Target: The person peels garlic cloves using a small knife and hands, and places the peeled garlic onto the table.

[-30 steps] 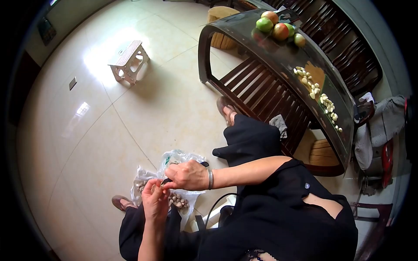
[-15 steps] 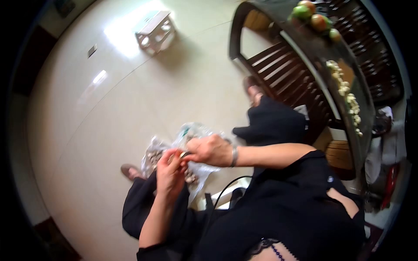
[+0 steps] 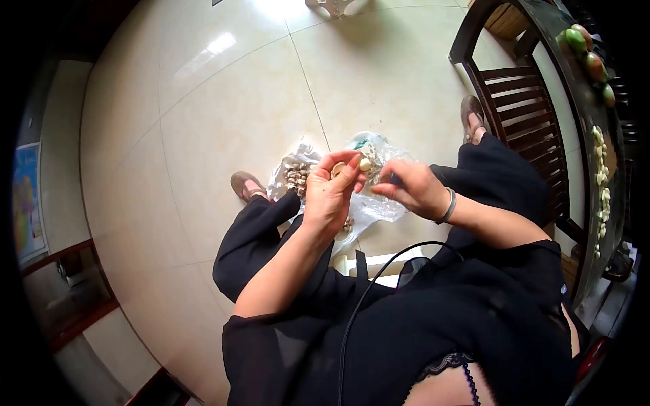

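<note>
My left hand is closed with a small pale, rounded piece at its fingertips. Just to the right, my right hand has curled fingers, apart from the left hand; what it holds, if anything, is hard to make out. Beneath both hands, a crumpled white plastic bag lies on the floor. Small brown, rounded pieces are gathered at its left side, and grey-white bits show in its upper right part.
On the right stands a dark table bearing green and red fruits and a row of pale pieces. A slatted wooden shelf is below it. A stool shows at the top edge. A white seat is under me.
The view has swung left, shifting the table and stool. My hands, close together earlier, have parted, and the pale piece now shows plainly at my left fingertips. The dark item between them is no longer visible.
</note>
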Available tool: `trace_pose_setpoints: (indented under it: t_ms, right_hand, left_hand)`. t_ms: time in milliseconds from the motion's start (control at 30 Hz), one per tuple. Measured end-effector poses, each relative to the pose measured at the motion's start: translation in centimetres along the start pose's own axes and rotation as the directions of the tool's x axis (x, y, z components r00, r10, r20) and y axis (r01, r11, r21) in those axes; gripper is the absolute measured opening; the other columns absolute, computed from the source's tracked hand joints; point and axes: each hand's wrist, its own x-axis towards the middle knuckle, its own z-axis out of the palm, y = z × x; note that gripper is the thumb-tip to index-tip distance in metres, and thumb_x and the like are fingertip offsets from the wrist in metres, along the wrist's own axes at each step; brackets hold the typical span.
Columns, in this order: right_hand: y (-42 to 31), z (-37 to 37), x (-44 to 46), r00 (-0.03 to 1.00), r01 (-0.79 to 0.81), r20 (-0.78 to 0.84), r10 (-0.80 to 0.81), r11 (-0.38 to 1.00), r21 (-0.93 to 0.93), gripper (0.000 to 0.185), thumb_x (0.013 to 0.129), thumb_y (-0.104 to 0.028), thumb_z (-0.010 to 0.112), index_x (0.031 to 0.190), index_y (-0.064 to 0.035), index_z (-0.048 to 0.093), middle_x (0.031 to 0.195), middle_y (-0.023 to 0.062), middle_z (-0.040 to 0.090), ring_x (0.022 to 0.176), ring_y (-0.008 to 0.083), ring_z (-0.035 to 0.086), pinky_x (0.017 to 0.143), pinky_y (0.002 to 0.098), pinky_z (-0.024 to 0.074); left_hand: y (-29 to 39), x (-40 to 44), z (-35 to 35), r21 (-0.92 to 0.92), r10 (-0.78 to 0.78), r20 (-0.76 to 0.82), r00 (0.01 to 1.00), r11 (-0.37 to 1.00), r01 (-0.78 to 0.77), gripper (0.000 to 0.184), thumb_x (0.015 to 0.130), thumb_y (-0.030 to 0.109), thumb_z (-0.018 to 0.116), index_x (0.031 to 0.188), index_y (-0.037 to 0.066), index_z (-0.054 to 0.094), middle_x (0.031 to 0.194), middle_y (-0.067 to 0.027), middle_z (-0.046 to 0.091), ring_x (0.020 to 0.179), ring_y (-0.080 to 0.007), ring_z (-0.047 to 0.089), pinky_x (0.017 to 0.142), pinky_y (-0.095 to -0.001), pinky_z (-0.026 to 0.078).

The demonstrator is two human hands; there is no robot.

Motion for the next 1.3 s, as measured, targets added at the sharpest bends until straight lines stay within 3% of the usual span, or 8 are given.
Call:
trace_pose_setpoints:
  t_ms: [100, 433, 600, 667, 833, 933, 1033, 1300]
  right_hand:
    - [-0.2, -0.4, 0.4, 0.975, -0.214, -0.017, 0.222, 0.957, 0.196, 0.022, 0.078, -0.016, 0.063, 0.091, -0.0016, 0.051, 0.069, 0.0048, 0.057, 0.063, 0.0086, 0.056, 0.056, 0.0218, 0.0437]
    - [0.8, -0.8, 0.4, 0.943, -0.265, 0.033, 0.332, 0.684, 0.679, 0.016, 0.082, -0.007, 0.057, 0.093, 0.0030, 0.052, 0.077, 0.0051, 0.059, 0.072, 0.0082, 0.056, 0.066, 0.0211, 0.0461]
    - [0.6, -4.9, 1.1, 0.933, -0.184, -0.185, 0.308, 0.852, 0.489, 0.017, 0.083, -0.010, 0.056, 0.094, 0.0023, 0.053, 0.082, 0.0081, 0.060, 0.074, 0.0100, 0.056, 0.065, 0.0204, 0.0442]
    - [-0.7, -8.9, 1.7, 0.853, -0.211, -0.344, 0.392, 0.862, 0.460, 0.013, 0.081, -0.008, 0.057, 0.087, 0.0025, 0.056, 0.078, 0.0084, 0.061, 0.072, 0.0113, 0.059, 0.066, 0.0226, 0.0471]
    - [0.9, -21.6, -3.0, 0.625, -0.257, -0.764, 0.160, 0.966, -0.007, 0.011, 0.083, -0.010, 0.053, 0.087, -0.0008, 0.059, 0.076, 0.0069, 0.064, 0.070, 0.0104, 0.059, 0.065, 0.0231, 0.0475]
    - [3.5, -29.1, -9.4, 0.461, -0.505, -0.886, 0.061, 0.839, -0.205, 0.017, 0.082, -0.016, 0.054, 0.085, 0.0001, 0.058, 0.075, 0.0088, 0.065, 0.073, 0.0151, 0.063, 0.063, 0.0263, 0.0479]
    - [5.1, -34.4, -16.4, 0.347, -0.819, -0.938, -0.015, 0.481, -0.312, 0.022, 0.078, -0.027, 0.057, 0.082, -0.0052, 0.060, 0.076, 0.0141, 0.062, 0.072, 0.0306, 0.060, 0.063, 0.0360, 0.0459]
    - [6.6, -36.8, -23.4, 0.249, -0.943, -0.967, 0.050, 0.241, -0.230, 0.022, 0.071, -0.029, 0.060, 0.080, -0.0085, 0.059, 0.080, 0.0124, 0.062, 0.075, 0.0326, 0.059, 0.065, 0.0389, 0.0464]
  left_hand:
    - [-0.2, -0.2, 0.3, 0.173, 0.045, -0.026, 0.999, 0.984, -0.040, 0.014, 0.080, 0.004, 0.058, 0.092, -0.002, 0.055, 0.079, -0.0084, 0.059, 0.063, -0.0118, 0.055, 0.054, -0.0212, 0.043]
    - [-0.1, 0.0, 0.4, 0.205, 0.031, 0.018, 0.999, 0.978, -0.034, 0.017, 0.083, 0.007, 0.055, 0.097, -0.003, 0.053, 0.080, -0.0091, 0.059, 0.066, -0.0118, 0.057, 0.054, -0.0195, 0.043]
    - [-0.2, 0.6, -0.5, 0.258, -0.103, -0.057, 0.993, 0.959, 0.114, 0.018, 0.085, 0.016, 0.053, 0.094, 0.000, 0.054, 0.071, -0.0049, 0.057, 0.055, -0.0076, 0.049, 0.048, -0.0172, 0.036]
    - [-0.2, 1.0, -0.6, 0.262, -0.145, -0.060, 0.988, 0.952, 0.156, 0.017, 0.085, 0.016, 0.054, 0.094, 0.001, 0.054, 0.070, -0.0033, 0.055, 0.056, -0.0068, 0.048, 0.048, -0.0169, 0.035]
    - [0.1, 0.7, 0.1, 0.242, -0.201, 0.017, 0.979, 0.951, 0.191, 0.015, 0.084, 0.012, 0.053, 0.094, 0.001, 0.054, 0.072, -0.0051, 0.056, 0.062, -0.0093, 0.051, 0.052, -0.0191, 0.039]
    - [0.0, 0.8, 0.3, 0.259, -0.221, 0.019, 0.975, 0.943, 0.209, 0.015, 0.084, 0.012, 0.053, 0.094, 0.001, 0.054, 0.073, -0.0054, 0.056, 0.062, -0.0098, 0.051, 0.053, -0.0192, 0.040]
    - [-0.4, 1.1, 0.3, 0.273, -0.247, 0.045, 0.968, 0.935, 0.226, 0.014, 0.084, 0.012, 0.053, 0.094, 0.002, 0.054, 0.073, -0.0052, 0.056, 0.062, -0.0103, 0.051, 0.054, -0.0194, 0.041]
    - [-0.8, 1.1, 0.9, 0.314, -0.309, 0.042, 0.950, 0.907, 0.281, 0.016, 0.083, 0.010, 0.053, 0.096, 0.000, 0.053, 0.074, -0.0051, 0.056, 0.064, -0.0104, 0.052, 0.056, -0.0196, 0.044]
